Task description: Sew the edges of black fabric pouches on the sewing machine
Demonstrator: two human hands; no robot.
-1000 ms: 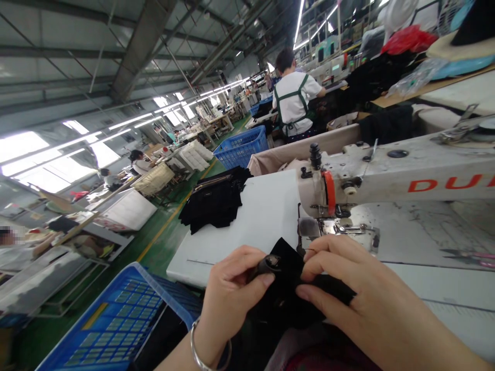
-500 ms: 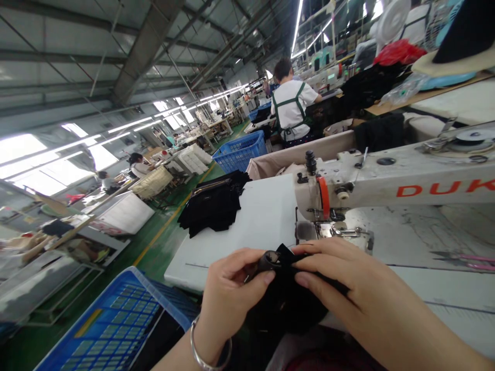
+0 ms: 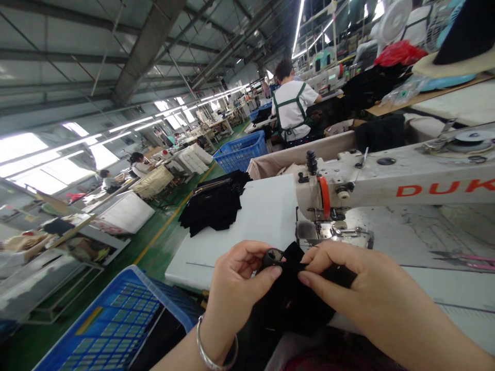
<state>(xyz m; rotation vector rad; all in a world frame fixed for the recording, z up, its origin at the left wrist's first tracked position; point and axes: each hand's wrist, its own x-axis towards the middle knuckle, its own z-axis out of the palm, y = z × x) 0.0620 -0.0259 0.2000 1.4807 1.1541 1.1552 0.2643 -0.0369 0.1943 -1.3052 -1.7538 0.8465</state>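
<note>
My left hand (image 3: pixel 242 281) pinches a piece of black cloth (image 3: pixel 296 291) between thumb and fingers, in front of the sewing machine (image 3: pixel 371 180). A dark, ring-shaped part (image 3: pixel 273 256) with a hollow middle shows at those fingertips; whether it belongs to the cloth I cannot tell. On the cloth's other side, my right hand (image 3: pixel 359 273) grips its upper edge with thumb and fingers. The cloth hangs down between both hands, just short of the machine's needle area, and its lower part merges into dark shadow.
A stack of black cloth pieces (image 3: pixel 216 201) lies at the far left of the white table (image 3: pixel 266 206). Below left stands a blue basket (image 3: pixel 116 314). Pink-handled scissors (image 3: pixel 467 260) rest to the right. A co-worker (image 3: pixel 292 103) sits ahead, near another blue basket (image 3: pixel 242 149).
My right fingers have drawn in from lying outstretched on the cloth to a tighter pinch at its edge. Both hands and the cloth have shifted slightly right.
</note>
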